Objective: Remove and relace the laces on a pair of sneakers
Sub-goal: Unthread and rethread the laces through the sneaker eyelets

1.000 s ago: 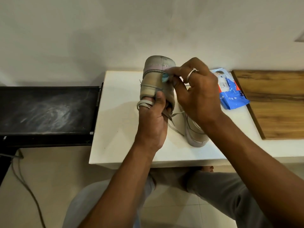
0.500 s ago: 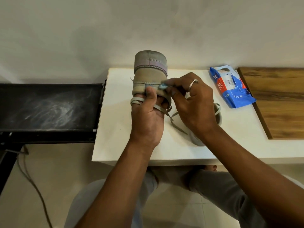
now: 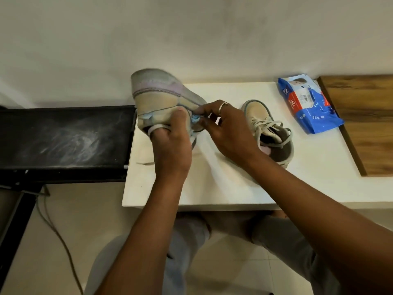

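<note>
The left hand grips the lifted sneaker over the white table's far left corner, beside the black bench. The right hand pinches the pale blue lace end at the shoe's side. The second sneaker stands laced mid-table with bare tabletop toward the near edge, and a blue packet lies beside the wooden board.

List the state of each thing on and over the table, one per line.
Held sneaker: raised, tilted, gripped by the left hand.
Lace tip: pinched by the right hand.
Second sneaker: upright on the table, laced.
Wipes pack: lying flat on the table.
</note>
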Motion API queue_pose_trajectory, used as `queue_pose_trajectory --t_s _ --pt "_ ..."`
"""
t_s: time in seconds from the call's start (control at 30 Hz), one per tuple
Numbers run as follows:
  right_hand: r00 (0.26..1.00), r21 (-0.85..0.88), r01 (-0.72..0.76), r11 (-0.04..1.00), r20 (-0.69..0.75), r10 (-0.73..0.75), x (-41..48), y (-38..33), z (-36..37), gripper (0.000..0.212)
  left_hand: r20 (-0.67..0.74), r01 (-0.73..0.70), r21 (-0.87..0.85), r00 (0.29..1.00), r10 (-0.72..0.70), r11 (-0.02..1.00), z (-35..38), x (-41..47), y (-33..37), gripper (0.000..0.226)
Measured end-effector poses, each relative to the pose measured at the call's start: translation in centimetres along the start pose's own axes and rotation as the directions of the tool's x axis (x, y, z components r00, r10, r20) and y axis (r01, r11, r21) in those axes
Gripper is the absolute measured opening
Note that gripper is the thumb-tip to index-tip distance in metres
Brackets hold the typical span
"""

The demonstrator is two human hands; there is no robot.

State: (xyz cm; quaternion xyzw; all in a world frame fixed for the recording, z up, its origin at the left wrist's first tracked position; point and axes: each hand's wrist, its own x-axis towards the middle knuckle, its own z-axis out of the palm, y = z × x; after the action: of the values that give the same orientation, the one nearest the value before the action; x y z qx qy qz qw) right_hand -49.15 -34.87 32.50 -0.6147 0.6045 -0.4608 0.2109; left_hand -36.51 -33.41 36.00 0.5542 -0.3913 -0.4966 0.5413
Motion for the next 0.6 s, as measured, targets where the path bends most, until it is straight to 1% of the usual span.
queue_pose_trajectory --t_s 0.07,0.1,0.13,0.2,0.27,0.33,0.43,0.5,0.6 --pt "1.000 0.011 -0.006 1.000 0.025 0.005 0.0 0.1 0.3 0.017 0.056 0.038 0.257 0.997 -0.055 0.966 -0.2 -0.1 -0.3 0.019" --pt "0.999 0.029 -0.023 0.999 0.031 0.022 0.0 0.2 0.4 0.016 0.061 0.074 0.368 0.993 -0.104 0.927 -0.3 0.0 -0.6 0.028" --pt "0.998 0.053 -0.048 0.997 0.038 0.046 0.0 0.3 0.4 0.016 0.048 0.116 0.448 0.987 -0.153 0.886 -0.3 0.2 -0.9 0.041" --pt "0.994 0.085 -0.095 0.992 0.062 0.089 -0.1 0.5 0.5 0.017 0.020 0.192 0.529 0.971 -0.238 0.827 -0.6 0.4 -1.2 0.060" --pt "0.990 0.093 -0.116 0.989 0.090 0.107 -0.3 0.7 0.6 0.017 0.007 0.248 0.561 0.952 -0.305 0.790 -0.7 0.3 -1.6 0.067" --pt "0.987 0.093 -0.123 0.988 0.111 0.113 -0.3 0.6 0.6 0.018 -0.014 0.297 0.570 0.936 -0.352 0.766 -0.7 0.1 -2.1 0.069" --pt "0.986 0.088 -0.136 0.987 0.110 0.126 0.1 0.1 0.4 0.017 -0.043 0.306 0.579 0.937 -0.346 0.756 -0.6 -0.7 -2.8 0.072" --pt "0.987 0.065 -0.129 0.989 0.099 0.123 0.4 0.0 0.3 0.018 -0.088 0.317 0.547 0.942 -0.324 0.775 -0.4 -1.6 -3.2 0.079" --pt "0.989 0.018 -0.100 0.995 0.114 0.097 0.6 0.1 0.2 0.018 -0.192 0.362 0.394 0.931 -0.309 0.845 0.2 -3.1 -3.9 0.084"
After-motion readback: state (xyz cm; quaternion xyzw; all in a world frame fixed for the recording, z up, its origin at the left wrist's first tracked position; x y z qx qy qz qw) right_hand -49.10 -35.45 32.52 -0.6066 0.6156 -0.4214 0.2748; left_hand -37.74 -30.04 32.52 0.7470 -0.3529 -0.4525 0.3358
